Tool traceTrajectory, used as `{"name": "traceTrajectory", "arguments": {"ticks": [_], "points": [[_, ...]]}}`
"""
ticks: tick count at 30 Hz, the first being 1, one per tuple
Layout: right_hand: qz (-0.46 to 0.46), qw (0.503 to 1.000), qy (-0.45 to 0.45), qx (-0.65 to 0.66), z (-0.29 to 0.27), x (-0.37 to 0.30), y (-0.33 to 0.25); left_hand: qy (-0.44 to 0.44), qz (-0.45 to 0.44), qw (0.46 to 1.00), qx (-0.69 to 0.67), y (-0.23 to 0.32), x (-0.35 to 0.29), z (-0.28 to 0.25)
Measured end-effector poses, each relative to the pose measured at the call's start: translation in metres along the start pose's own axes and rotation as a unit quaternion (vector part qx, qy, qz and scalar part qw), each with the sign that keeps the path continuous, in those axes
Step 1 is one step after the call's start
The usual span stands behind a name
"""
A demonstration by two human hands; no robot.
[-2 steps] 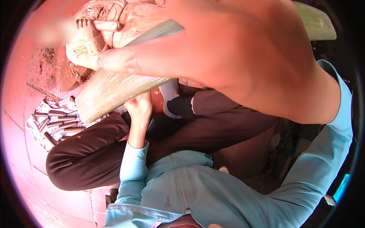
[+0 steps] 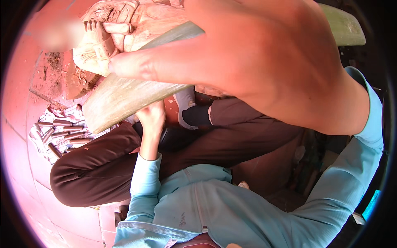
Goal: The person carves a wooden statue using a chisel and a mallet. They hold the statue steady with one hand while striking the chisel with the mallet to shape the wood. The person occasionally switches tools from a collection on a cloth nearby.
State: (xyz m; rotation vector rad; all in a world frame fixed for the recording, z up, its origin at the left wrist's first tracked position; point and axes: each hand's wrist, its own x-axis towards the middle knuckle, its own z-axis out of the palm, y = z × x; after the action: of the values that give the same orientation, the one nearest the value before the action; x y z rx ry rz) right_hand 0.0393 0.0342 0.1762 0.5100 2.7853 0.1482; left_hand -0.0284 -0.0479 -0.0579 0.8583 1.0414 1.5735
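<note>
My right hand [image 2: 256, 53] looms large and close, its thumb laid across a long, flat, pale green-grey bar [image 2: 120, 101] and its other fingers out of sight. The bar slants from the lower left to the upper right, passing behind this hand. Just under its lower edge is my left hand [image 2: 152, 115]; the bar covers its fingers, so what they hold, if anything, is hidden. Beyond the bar lies a carved pale wooden figure [image 2: 155, 20] with folds, a fist-like part and ornament in relief. My right thumb tip overlaps the figure's edge in view; contact cannot be told.
Several dark-handled tools [image 2: 66, 134] lie on a striped cloth [image 2: 39, 144] to the left. A brown wooden block [image 2: 78, 84] with chips around it sits on the reddish tiled floor [image 2: 18, 107]. My crossed legs [image 2: 99, 173] in dark trousers fill the space below the bar.
My right hand and the bar's upper corner have shifted very slightly to the right. My left hand stays in place.
</note>
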Motion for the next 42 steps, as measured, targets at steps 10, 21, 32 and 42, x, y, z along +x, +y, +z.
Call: {"name": "traceTrajectory", "arguments": {"ticks": [10, 21, 32, 42], "points": [[-0.01, 1.0, 0.004, -0.001, -0.001, 0.001, -0.005, -0.066, 0.19, 0.952, 0.232, -0.009, -0.001, -0.011], [-0.015, 1.0, 0.014, -0.004, -0.002, -0.008, -0.005, -0.069, 0.187, 0.965, 0.168, -0.045, -0.031, -0.012], [-0.027, 0.999, 0.026, -0.012, -0.002, -0.009, -0.008, -0.015, 0.038, 0.999, 0.02, -0.15, -0.089, -0.014], [-0.066, 0.992, -0.033, -0.103, 0.006, 0.01, -0.027, 0.032, -0.028, 0.996, -0.079, -0.159, -0.103, -0.01]]}}
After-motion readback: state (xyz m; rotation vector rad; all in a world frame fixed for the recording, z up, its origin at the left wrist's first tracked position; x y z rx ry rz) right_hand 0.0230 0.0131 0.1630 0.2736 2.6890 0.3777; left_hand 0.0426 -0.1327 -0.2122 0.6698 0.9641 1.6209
